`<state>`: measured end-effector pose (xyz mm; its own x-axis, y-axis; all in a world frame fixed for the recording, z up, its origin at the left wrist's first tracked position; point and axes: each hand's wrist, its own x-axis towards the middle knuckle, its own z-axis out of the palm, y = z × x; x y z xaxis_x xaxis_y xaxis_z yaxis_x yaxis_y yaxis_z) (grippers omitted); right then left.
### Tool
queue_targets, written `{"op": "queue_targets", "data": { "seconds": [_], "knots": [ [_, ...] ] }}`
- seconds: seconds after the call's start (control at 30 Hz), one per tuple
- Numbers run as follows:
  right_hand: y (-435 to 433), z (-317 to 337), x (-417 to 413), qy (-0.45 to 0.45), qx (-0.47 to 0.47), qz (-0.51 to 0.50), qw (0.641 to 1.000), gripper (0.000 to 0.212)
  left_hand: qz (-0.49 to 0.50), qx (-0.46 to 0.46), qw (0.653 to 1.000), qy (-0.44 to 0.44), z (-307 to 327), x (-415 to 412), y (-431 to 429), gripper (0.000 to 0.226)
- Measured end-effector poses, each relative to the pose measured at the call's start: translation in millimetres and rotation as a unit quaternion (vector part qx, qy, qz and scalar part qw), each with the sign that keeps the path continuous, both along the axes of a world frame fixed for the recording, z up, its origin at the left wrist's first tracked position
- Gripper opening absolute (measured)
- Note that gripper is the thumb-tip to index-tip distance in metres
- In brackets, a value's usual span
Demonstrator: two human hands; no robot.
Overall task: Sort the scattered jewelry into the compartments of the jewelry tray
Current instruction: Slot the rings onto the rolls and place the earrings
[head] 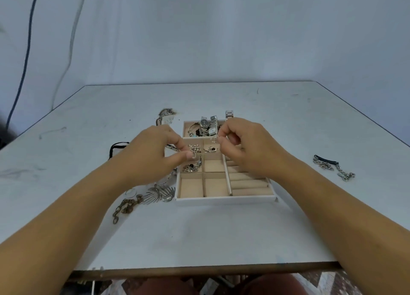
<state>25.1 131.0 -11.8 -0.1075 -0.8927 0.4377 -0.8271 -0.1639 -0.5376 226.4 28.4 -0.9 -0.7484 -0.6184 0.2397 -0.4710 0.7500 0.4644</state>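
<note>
Pale blue-grey sheeting backs the scene, with two cables hanging at the upper left of the frame. Your scuffed white flat table (221,228) fills the middle and lower frame. At its centre sits the white-rimmed, beige-lined jewelry tray (226,198).

Hands: your left hand (153,155) is over the tray's left column, thumb and forefinger pinching a first small silver piece (193,156). Your right hand (246,146) is above the tray's middle and pinches a second small silver piece (214,138). I cannot tell whether the two pieces are joined.

Done, by my judgement:
- The long far compartment holds several silver metal watches (207,126).
- Three small compartments below it hold small items.

Outstanding:
- The two near square compartments (192,187) and the padded ring rolls (248,183) at the right show nothing in them.
- Left of the tray lie a silver fan-shaped ornament (158,193), a bronze link chain (125,207) and a black cord (117,147).
- Above the tray's far left corner lies a patterned piece (165,115).
- Well apart, at the right of the frame, lies a silver chain with a black strip (332,167).

Assessment: sorting is roughly at its midpoint. The larger loose pieces are yet to be placed.
</note>
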Motion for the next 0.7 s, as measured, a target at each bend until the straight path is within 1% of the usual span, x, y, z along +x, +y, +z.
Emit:
{"op": "queue_targets", "data": {
  "seconds": [0.1,0.27,0.33,0.47,0.53,0.6,0.7],
  "knots": [
    [1.1,-1.7,2.5,0.003,0.003,0.005,1.0,0.011,-0.015,-0.003,1.0,-0.022,-6.7,-1.4,-1.1,0.008],
    [3.0,-4.9,3.5,0.014,0.009,0.015,1.0,0.012,-0.019,-0.015,0.999,-0.021,-15.0,-2.8,-1.2,0.008],
    [3.6,-5.6,3.5,0.019,0.01,0.016,1.0,0.011,-0.028,-0.029,0.999,-0.02,-17.1,-0.5,-1.0,0.019],
    [3.1,-7.0,4.5,0.038,0.01,0.017,0.999,0.011,-0.057,-0.038,0.997,-0.028,-20.8,13.6,0.3,0.067],
    [1.9,-6.8,6.1,0.039,0.01,0.021,0.999,0.011,-0.07,-0.051,0.995,-0.045,-25.5,18.8,2.3,0.081],
    [-0.1,-5.6,9.6,0.043,0.01,0.03,0.999,0.012,-0.075,-0.06,0.994,-0.044,-30.2,20.1,5.2,0.084],
    [-5.5,-3.3,15.9,0.057,0.002,0.039,0.998,0.01,-0.075,-0.073,0.994,-0.029,-33.8,19.0,7.2,0.079]
  ]
}}
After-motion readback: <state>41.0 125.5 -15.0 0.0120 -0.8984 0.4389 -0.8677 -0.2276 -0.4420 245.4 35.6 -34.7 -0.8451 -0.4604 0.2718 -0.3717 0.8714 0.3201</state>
